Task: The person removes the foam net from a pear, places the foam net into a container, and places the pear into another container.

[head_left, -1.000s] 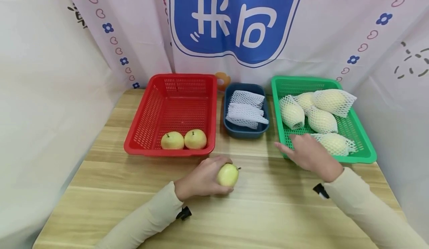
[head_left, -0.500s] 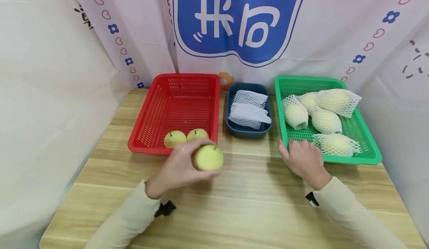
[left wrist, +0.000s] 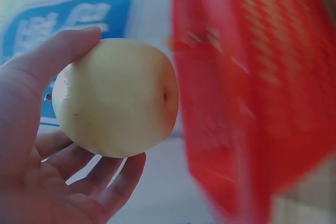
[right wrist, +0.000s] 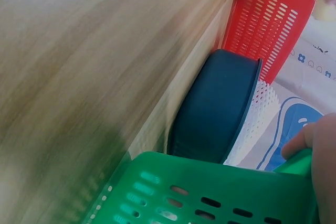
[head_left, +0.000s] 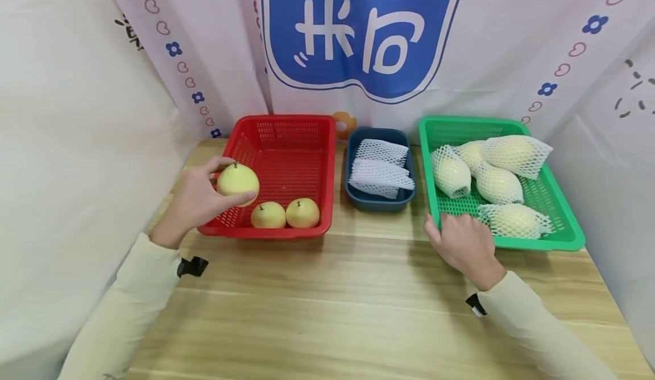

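Observation:
My left hand (head_left: pixel 190 202) holds a yellow-green pear (head_left: pixel 238 182) above the left side of the red basket (head_left: pixel 327 158). In the left wrist view the thumb and fingers wrap round the pear (left wrist: pixel 115 98), its stem towards the palm. Two bare pears, one left (head_left: pixel 268 215) and one right (head_left: pixel 302 213), lie at the front of that basket. My right hand (head_left: pixel 464 249) grips the front rim of the green basket (head_left: pixel 568 242) near its left corner; the right wrist view catches only part of that hand. Several pears in white foam nets (head_left: pixel 498 185) lie in the green basket.
Between the baskets stands a small dark blue box (head_left: pixel 376 205) with several white foam nets (head_left: pixel 380 172) inside. All three containers stand along the back of the wooden table (head_left: pixel 327 312). A printed white cloth (head_left: pixel 230 38) hangs behind and at both sides.
My left hand has carried the pear from the table's middle, up and leftward, over the red basket. My right hand has closed on the green basket's front rim and then stayed there.

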The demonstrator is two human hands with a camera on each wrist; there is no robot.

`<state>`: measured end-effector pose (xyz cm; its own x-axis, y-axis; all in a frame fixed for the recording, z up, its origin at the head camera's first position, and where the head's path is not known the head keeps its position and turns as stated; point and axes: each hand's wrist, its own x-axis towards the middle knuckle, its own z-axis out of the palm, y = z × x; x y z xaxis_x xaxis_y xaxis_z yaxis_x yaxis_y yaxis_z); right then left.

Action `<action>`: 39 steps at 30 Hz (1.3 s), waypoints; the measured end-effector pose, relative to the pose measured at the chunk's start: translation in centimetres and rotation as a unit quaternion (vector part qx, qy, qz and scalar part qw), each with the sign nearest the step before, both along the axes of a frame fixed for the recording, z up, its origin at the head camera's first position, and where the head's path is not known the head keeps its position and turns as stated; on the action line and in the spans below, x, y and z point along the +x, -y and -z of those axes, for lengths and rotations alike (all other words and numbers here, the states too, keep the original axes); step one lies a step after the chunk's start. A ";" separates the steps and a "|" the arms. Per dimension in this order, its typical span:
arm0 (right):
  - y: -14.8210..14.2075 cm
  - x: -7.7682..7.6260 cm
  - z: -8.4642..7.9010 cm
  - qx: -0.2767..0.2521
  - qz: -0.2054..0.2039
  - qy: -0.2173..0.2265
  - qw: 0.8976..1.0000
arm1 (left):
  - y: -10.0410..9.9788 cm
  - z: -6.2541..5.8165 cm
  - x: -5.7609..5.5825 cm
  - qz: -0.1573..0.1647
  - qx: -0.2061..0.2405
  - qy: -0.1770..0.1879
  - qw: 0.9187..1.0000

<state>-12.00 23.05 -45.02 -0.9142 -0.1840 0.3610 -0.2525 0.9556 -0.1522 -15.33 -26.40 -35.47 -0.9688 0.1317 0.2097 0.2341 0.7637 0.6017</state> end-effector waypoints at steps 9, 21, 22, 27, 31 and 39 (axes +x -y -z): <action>0.0 0.0 0.1 0.005 -0.002 0.002 1.000 | 2.0 3.4 -2.3 0.019 -0.090 0.070 0.993; 0.0 0.0 0.1 0.007 0.006 0.016 1.000 | 1.5 3.4 -3.2 0.081 -0.187 0.077 0.976; 0.0 0.0 0.1 0.008 0.005 0.015 1.000 | 1.5 3.5 -3.3 0.081 -0.193 0.078 0.975; 0.1 0.0 0.2 0.009 0.001 0.009 1.000 | 1.1 3.9 -3.7 0.076 -0.204 0.093 0.972; 0.0 -0.1 0.3 0.010 -0.004 0.000 1.000 | 0.8 4.5 -4.1 0.084 -0.215 0.110 0.967; -0.1 -0.1 0.5 0.012 -0.008 -0.018 1.000 | -0.1 3.9 -4.5 0.120 -0.254 0.139 0.950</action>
